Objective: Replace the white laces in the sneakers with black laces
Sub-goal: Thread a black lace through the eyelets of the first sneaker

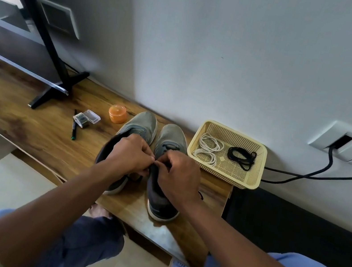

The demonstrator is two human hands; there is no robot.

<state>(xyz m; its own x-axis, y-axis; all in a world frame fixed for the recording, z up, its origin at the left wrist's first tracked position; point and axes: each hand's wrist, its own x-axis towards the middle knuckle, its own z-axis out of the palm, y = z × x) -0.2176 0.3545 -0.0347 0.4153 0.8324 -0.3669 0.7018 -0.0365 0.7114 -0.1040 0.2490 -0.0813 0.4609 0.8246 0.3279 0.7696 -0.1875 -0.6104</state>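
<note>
Two grey sneakers stand side by side on the wooden shelf, toes toward the wall: the left sneaker [141,125] and the right sneaker [173,137]. My left hand [130,154] and my right hand [178,175] meet over the right sneaker's tongue, and their curled fingers pinch a black lace [169,148] threaded through its eyelets. A short black lace end shows by my right wrist. In the cream basket [255,168], two coiled white laces [208,148] lie beside a coiled black lace [242,158].
On the wooden shelf [30,126] lie an orange round container [117,113], a small clear plastic box [86,118] and a black pen [74,128]. A TV stand foot [60,89] stands at the left. Black cables [318,175] run from the wall socket at the right.
</note>
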